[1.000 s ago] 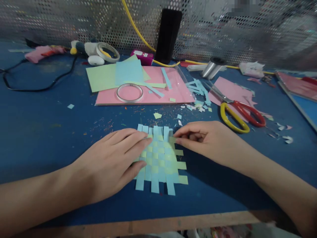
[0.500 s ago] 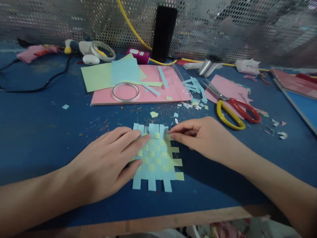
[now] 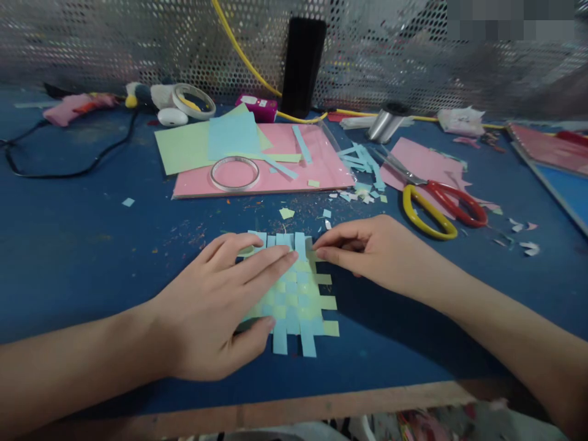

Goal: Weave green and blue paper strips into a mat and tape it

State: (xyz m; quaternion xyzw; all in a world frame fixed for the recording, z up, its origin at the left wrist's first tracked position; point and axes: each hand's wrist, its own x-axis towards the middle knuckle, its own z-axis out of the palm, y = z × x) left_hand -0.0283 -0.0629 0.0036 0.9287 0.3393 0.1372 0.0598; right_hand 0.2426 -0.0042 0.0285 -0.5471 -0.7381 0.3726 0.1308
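Observation:
A mat of interlaced light blue and pale green paper strips (image 3: 291, 299) lies on the blue table, with loose strip ends sticking out at its right and lower edges. Across its left part rests my left hand (image 3: 225, 300), fingers spread, fingertips on the upper middle of the weave and thumb lower down. The left side of the mat is hidden beneath it. At the upper right corner, my right hand (image 3: 367, 248) pinches the end of a green strip between thumb and index finger.
Behind the mat lie a pink pack (image 3: 275, 184), a tape ring (image 3: 235, 173), green and blue sheets (image 3: 232, 136) and cut blue strips (image 3: 361, 160). Scissors (image 3: 429, 205) with red and yellow handles sit at the right. A black phone (image 3: 304, 67) leans against the perforated metal panel.
My left hand has slid to the right across the mat, covering its lower left strip end. My right hand keeps its pinch at the corner. The view has shifted slightly.

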